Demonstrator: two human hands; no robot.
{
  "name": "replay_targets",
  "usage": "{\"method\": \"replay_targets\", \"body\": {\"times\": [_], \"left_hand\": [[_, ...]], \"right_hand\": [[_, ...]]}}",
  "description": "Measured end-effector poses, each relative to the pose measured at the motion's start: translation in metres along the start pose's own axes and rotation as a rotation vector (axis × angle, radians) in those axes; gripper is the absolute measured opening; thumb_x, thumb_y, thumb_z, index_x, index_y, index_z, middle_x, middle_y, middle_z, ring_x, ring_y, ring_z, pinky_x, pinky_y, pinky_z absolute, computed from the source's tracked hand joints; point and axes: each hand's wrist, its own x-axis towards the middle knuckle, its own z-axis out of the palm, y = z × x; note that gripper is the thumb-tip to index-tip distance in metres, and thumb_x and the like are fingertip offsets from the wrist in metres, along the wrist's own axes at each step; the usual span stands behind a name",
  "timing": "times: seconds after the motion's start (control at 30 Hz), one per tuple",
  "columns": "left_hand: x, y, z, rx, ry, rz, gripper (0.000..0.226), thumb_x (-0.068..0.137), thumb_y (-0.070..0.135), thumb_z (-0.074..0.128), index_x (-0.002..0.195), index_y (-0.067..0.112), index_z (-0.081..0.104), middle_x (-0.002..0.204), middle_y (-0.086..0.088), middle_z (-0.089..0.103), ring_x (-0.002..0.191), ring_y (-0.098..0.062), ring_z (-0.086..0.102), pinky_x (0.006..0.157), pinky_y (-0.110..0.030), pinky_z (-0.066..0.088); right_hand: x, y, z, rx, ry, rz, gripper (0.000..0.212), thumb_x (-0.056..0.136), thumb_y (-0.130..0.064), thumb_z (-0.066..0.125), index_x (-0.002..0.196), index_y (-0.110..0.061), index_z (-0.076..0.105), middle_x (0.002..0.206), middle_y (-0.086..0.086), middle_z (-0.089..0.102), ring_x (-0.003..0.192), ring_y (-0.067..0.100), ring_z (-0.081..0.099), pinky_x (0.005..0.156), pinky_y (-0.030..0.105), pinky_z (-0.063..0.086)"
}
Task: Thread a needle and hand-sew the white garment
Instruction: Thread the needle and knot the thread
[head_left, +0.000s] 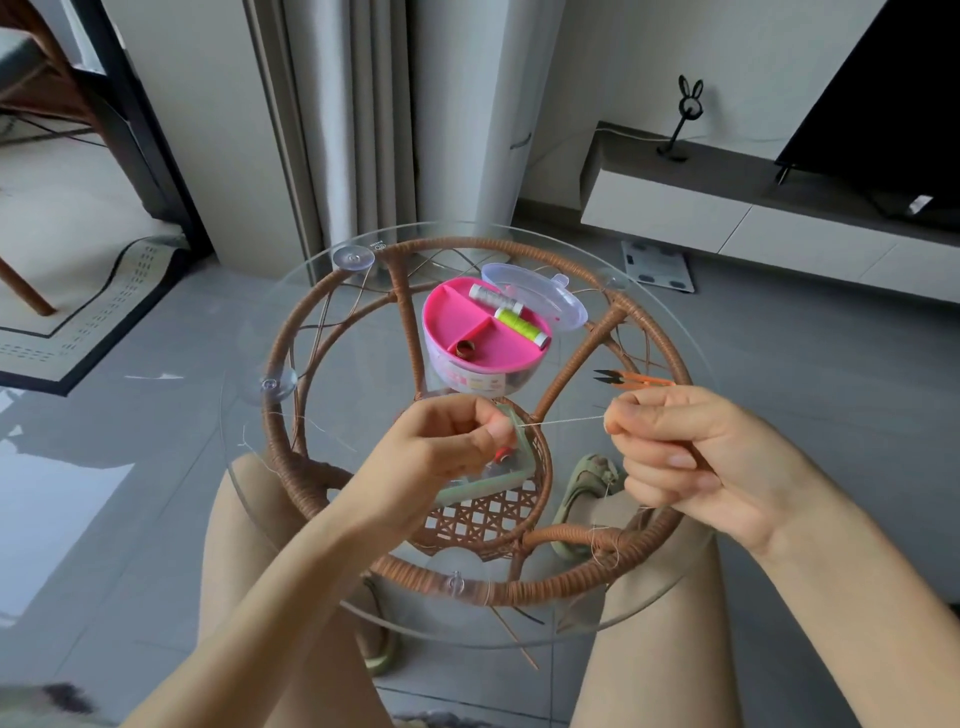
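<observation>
A thin white thread (563, 421) runs taut between my two hands above the round glass table (249, 374). My left hand (447, 447) pinches its left end between thumb and forefinger. My right hand (675, 447) pinches the right end, and loose thread hangs below that hand. A needle is too small to make out. The pink sewing box (467, 332) stands open behind my hands, holding a grey spool (488, 296), a yellow-green spool (519, 322) and a thimble (466, 347). No white garment is in view.
Orange thread snips (634, 381) lie on the glass just behind my right hand. The box's clear lid (540, 296) leans at its far side. Under the glass is a wicker frame (291, 332) with a lower shelf. My knees sit under the near rim.
</observation>
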Motion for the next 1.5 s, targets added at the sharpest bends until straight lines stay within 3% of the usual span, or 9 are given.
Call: {"method": "replay_targets", "body": {"times": [0.13, 0.27, 0.6, 0.73, 0.9, 1.1, 1.2, 1.3, 1.5], "left_hand": [[0.0, 0.001, -0.003, -0.043, 0.021, 0.014, 0.022, 0.079, 0.017, 0.058, 0.061, 0.021, 0.068, 0.054, 0.013, 0.056, 0.047, -0.001, 0.036, 0.049, -0.01, 0.031], [0.001, 0.001, -0.012, -0.069, 0.033, 0.04, 0.021, 0.07, 0.039, 0.078, 0.065, 0.02, 0.071, 0.051, 0.014, 0.05, 0.047, -0.003, 0.029, 0.048, -0.011, 0.026], [-0.002, 0.008, -0.029, -0.029, 0.152, 0.097, 0.045, 0.049, 0.058, 0.083, 0.07, 0.02, 0.074, 0.047, 0.015, 0.05, 0.043, 0.002, 0.034, 0.045, -0.009, 0.03], [-0.008, 0.016, -0.041, 0.029, 0.248, 0.141, 0.048, 0.046, 0.061, 0.083, 0.069, 0.021, 0.074, 0.047, 0.015, 0.048, 0.042, 0.001, 0.034, 0.045, -0.008, 0.031], [-0.019, 0.026, -0.061, 0.084, 0.342, 0.183, 0.052, 0.043, 0.062, 0.084, 0.069, 0.018, 0.073, 0.047, 0.012, 0.041, 0.046, -0.004, 0.027, 0.046, -0.013, 0.023], [-0.025, 0.029, -0.075, 0.181, 0.393, 0.177, 0.055, 0.041, 0.065, 0.083, 0.07, 0.018, 0.074, 0.049, 0.009, 0.041, 0.047, -0.005, 0.027, 0.046, -0.016, 0.022], [-0.026, 0.029, -0.075, 0.222, 0.432, 0.143, 0.035, 0.058, 0.054, 0.078, 0.069, 0.021, 0.074, 0.054, 0.004, 0.04, 0.049, -0.006, 0.028, 0.049, -0.017, 0.023], [-0.025, 0.03, -0.072, 0.239, 0.475, 0.098, 0.014, 0.071, 0.03, 0.063, 0.066, 0.023, 0.074, 0.054, 0.004, 0.042, 0.051, -0.008, 0.029, 0.05, -0.017, 0.024], [-0.025, 0.03, -0.072, 0.256, 0.503, 0.082, 0.013, 0.074, 0.026, 0.063, 0.067, 0.02, 0.073, 0.05, 0.011, 0.048, 0.051, -0.007, 0.031, 0.047, -0.015, 0.025]], "right_hand": [[-0.004, 0.002, -0.001, -0.053, 0.063, 0.006, 0.019, 0.075, -0.019, 0.059, 0.069, -0.003, 0.066, 0.038, -0.003, 0.03, 0.029, 0.005, 0.022, 0.035, 0.019, 0.02], [-0.008, 0.003, -0.001, -0.122, 0.089, 0.029, 0.038, 0.082, -0.028, 0.053, 0.095, 0.005, 0.066, 0.044, 0.001, 0.031, 0.033, 0.007, 0.021, 0.038, 0.021, 0.017], [-0.016, 0.001, 0.004, -0.29, 0.059, 0.067, 0.046, 0.083, -0.04, 0.046, 0.107, -0.007, 0.068, 0.057, 0.007, 0.055, 0.04, 0.01, 0.04, 0.041, 0.02, 0.034], [-0.018, 0.003, 0.002, -0.459, 0.053, 0.08, 0.049, 0.084, -0.046, 0.04, 0.12, -0.017, 0.058, 0.082, 0.008, 0.073, 0.071, 0.018, 0.068, 0.069, 0.023, 0.054], [-0.014, 0.005, -0.003, -0.645, 0.048, 0.012, 0.052, 0.088, -0.045, 0.035, 0.134, -0.025, 0.048, 0.105, -0.01, 0.072, 0.101, 0.0, 0.065, 0.099, 0.02, 0.041], [-0.005, 0.019, -0.013, -0.895, 0.211, -0.072, 0.034, 0.1, -0.022, 0.042, 0.133, -0.026, 0.051, 0.121, -0.013, 0.063, 0.111, -0.003, 0.056, 0.097, 0.016, 0.042], [-0.002, 0.03, -0.016, -1.021, 0.297, -0.11, 0.033, 0.098, -0.019, 0.049, 0.13, -0.024, 0.054, 0.123, -0.01, 0.06, 0.114, 0.002, 0.053, 0.094, 0.019, 0.04], [0.0, 0.043, -0.018, -1.099, 0.378, -0.159, 0.03, 0.094, -0.02, 0.057, 0.124, -0.023, 0.059, 0.119, -0.01, 0.063, 0.11, 0.003, 0.055, 0.09, 0.019, 0.04], [0.02, 0.076, 0.012, -1.22, 0.405, -0.451, 0.02, 0.083, -0.026, 0.071, 0.101, -0.02, 0.072, 0.095, -0.01, 0.068, 0.086, 0.004, 0.053, 0.076, 0.02, 0.038]]}}
